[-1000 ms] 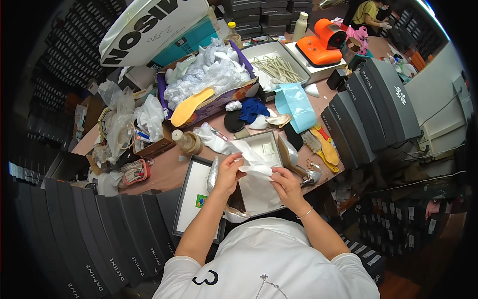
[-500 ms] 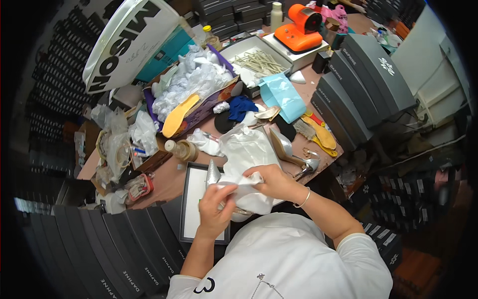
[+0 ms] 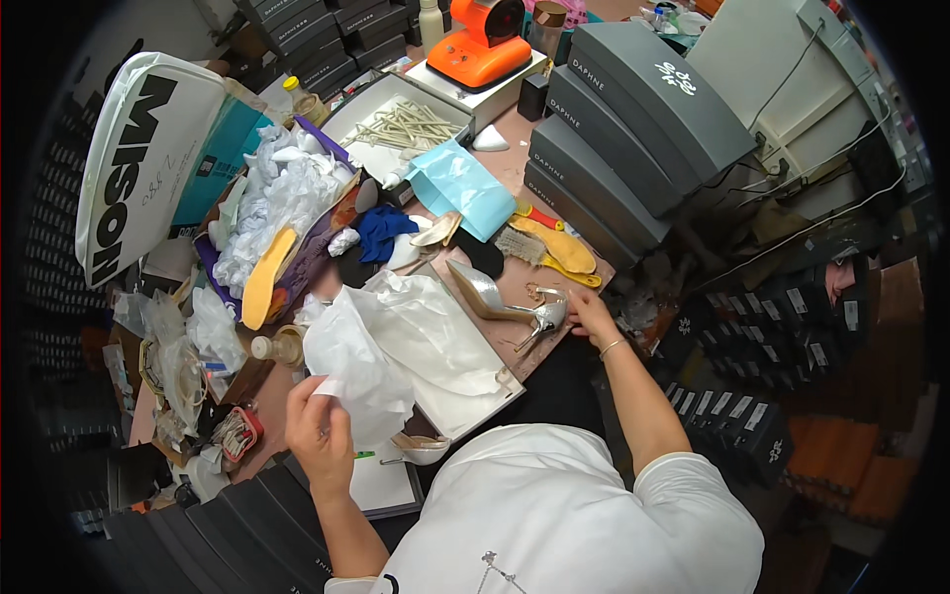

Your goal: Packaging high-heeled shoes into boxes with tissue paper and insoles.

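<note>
The tissue paper [image 3: 396, 346] lies in the open shoe box [image 3: 485, 401] at the table's near edge, spilling over the box's left side, where the left hand [image 3: 319, 436] grips its corner. Right of the box a high-heeled shoe [image 3: 505, 302] lies on its side, and the right hand [image 3: 591, 315] touches its heel near the table's right edge. Behind the shoe lie an insole [image 3: 559, 247] and a brush [image 3: 515, 245]. A bottle [image 3: 277, 346] lies left of the tissue paper. Further left, another insole [image 3: 265, 277] rests in a box of crumpled paper [image 3: 287, 198]. At the far edge a tape dispenser [image 3: 485, 45] stands behind a tray of sticks [image 3: 406, 124]. Stacked shoe boxes [image 3: 633, 129] line the right edge.
</note>
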Demonstrator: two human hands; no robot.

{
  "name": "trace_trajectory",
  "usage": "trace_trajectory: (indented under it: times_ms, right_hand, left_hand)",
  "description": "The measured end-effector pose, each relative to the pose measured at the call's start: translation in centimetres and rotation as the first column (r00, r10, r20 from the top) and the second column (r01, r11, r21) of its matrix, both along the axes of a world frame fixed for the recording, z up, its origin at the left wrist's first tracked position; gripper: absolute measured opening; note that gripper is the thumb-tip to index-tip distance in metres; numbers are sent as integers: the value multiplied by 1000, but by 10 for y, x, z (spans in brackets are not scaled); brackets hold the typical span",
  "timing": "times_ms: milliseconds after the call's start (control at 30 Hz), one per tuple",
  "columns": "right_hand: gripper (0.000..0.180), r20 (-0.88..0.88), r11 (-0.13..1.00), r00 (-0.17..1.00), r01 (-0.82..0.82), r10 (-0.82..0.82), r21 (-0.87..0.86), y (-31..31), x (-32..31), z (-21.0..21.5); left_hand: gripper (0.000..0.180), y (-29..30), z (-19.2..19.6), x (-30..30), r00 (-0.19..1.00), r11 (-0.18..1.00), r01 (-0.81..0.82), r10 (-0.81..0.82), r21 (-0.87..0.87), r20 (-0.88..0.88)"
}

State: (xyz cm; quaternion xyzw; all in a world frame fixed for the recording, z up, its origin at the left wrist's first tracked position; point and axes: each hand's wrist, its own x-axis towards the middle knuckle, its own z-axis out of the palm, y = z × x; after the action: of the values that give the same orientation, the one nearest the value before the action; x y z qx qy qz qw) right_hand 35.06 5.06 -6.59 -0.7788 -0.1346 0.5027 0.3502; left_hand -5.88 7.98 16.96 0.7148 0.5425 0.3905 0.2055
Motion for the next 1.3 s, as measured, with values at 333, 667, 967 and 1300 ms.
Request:
trace_trajectory:
  times_ms: [333,667,967,1300]
  right_hand:
    - [29,-1,850,946,-291,324,438,-3,-57,57]
    - [82,-30,268,276,-949,961,-165,80,-87,63]
    - [90,43,119,112,-967,993,-225,99,-80,23]
    - [57,81,341,341,-940,936,24,11,-62,162]
  left_hand:
    - [21,17,-18,15,997,996,72,-74,-56,-36]
    - [23,-7,-26,18,989,984,142,-146,-111,-30]
    - [23,-19,-40,8,982,969,182,-187,-166,-13]
    - [50,21,-61,22,949,928,309,-314,-207,9]
